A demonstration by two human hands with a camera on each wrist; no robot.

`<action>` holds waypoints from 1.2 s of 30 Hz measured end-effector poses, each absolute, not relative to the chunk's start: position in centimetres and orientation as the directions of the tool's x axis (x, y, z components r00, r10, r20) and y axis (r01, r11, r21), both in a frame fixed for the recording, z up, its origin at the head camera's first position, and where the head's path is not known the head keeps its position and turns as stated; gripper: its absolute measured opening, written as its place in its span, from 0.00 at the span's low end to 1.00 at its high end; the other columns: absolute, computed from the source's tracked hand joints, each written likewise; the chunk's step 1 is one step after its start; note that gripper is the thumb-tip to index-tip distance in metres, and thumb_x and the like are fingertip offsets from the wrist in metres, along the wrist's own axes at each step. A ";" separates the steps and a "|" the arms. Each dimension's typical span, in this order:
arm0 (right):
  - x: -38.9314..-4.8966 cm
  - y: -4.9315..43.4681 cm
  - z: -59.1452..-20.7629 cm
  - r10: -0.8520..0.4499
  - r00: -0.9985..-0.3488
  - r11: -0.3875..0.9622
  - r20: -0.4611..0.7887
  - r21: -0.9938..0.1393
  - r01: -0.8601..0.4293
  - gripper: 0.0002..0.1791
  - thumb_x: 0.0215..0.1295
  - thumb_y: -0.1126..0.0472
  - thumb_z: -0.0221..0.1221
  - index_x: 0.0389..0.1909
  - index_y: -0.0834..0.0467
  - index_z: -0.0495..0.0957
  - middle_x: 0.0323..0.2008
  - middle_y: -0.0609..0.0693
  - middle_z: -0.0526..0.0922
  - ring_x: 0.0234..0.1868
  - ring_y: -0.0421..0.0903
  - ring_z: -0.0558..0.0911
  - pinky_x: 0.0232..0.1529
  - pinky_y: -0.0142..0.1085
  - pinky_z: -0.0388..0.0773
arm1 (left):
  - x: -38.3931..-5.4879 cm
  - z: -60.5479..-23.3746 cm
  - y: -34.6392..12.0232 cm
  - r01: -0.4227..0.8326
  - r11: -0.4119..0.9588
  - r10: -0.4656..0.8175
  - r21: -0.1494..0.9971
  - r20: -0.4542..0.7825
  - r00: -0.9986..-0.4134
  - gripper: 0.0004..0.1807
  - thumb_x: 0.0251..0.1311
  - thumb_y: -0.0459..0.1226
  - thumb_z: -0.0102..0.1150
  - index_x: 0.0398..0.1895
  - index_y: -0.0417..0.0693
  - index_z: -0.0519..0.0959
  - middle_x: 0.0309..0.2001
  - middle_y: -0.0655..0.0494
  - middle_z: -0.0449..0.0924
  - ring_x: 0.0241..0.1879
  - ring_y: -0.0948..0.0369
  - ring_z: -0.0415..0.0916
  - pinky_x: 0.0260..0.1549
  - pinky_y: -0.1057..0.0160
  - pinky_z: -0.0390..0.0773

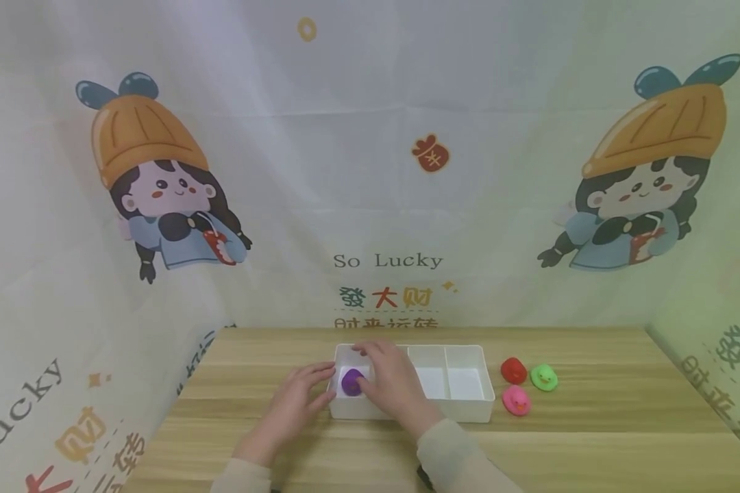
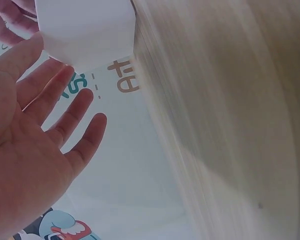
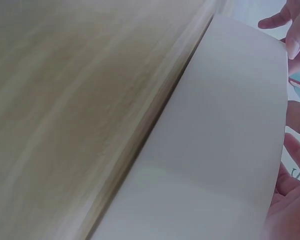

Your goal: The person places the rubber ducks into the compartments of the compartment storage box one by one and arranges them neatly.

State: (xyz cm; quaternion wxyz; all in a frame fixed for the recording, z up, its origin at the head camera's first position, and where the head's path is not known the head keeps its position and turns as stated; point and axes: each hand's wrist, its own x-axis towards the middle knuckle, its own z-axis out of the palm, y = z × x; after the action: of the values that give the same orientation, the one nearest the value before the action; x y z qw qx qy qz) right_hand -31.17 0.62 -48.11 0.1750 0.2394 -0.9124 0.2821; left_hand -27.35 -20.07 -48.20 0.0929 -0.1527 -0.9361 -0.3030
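Observation:
A purple toy duck (image 1: 351,382) sits in the leftmost compartment of a white divided box (image 1: 462,409). My right hand (image 1: 391,383) reaches over the box, its thumb right at the duck's right side and its fingers spread toward the back wall. Part of the compartments is hidden under this hand. At the box's left end is my left hand (image 1: 296,400), fingers extended, with fingertips right at the end wall. In the left wrist view, the left hand's fingers (image 2: 82,150) are straight and apart beside the white box (image 2: 90,32).
Right of the box, a red toy duck (image 1: 514,370), a green toy duck (image 1: 544,377) and a pink toy duck (image 1: 516,400) lie close together on the wooden table (image 1: 592,452). A printed curtain (image 1: 370,205) hangs behind the table and along its sides.

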 end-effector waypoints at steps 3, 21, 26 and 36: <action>-31.0 1.1 -48.2 -0.329 -0.823 0.712 0.464 -0.451 -0.539 0.28 0.57 0.58 0.76 0.60 0.50 0.79 0.55 0.47 0.84 0.60 0.49 0.81 0.66 0.49 0.79 | -27.4 -48.1 -20.0 0.342 0.769 0.229 0.540 0.267 -0.936 0.23 0.66 0.38 0.67 0.63 0.41 0.80 0.69 0.50 0.77 0.69 0.45 0.71 0.71 0.37 0.69; -29.7 3.4 -48.0 -0.266 -0.830 0.707 0.491 -0.486 -0.514 0.21 0.62 0.58 0.72 0.56 0.50 0.82 0.55 0.48 0.85 0.60 0.51 0.82 0.64 0.50 0.80 | -27.3 -48.3 -20.4 0.328 0.771 0.223 0.546 0.251 -0.942 0.25 0.66 0.38 0.67 0.65 0.41 0.78 0.71 0.50 0.75 0.70 0.45 0.69 0.73 0.37 0.67; -29.5 4.3 -48.1 -0.259 -0.823 0.705 0.506 -0.484 -0.519 0.20 0.63 0.58 0.71 0.56 0.51 0.82 0.55 0.49 0.85 0.59 0.54 0.81 0.62 0.52 0.80 | -27.2 -48.3 -20.4 0.311 0.778 0.209 0.547 0.241 -0.948 0.25 0.66 0.38 0.67 0.66 0.42 0.78 0.71 0.52 0.75 0.71 0.46 0.69 0.73 0.38 0.67; -28.8 6.9 -48.2 -0.211 -0.834 0.725 0.510 -0.490 -0.483 0.20 0.61 0.58 0.71 0.54 0.49 0.83 0.56 0.48 0.85 0.61 0.53 0.81 0.64 0.53 0.79 | -27.4 -48.3 -20.1 0.327 0.774 0.227 0.542 0.243 -0.943 0.25 0.66 0.38 0.67 0.66 0.44 0.78 0.70 0.54 0.76 0.70 0.47 0.70 0.73 0.38 0.67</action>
State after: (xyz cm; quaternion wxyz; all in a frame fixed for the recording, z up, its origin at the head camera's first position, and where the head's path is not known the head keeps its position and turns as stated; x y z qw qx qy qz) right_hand -28.79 6.87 -48.20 0.2148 0.1918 -0.9036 0.3170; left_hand -27.36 -20.15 -48.30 0.0821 -0.1476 -0.9382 -0.3020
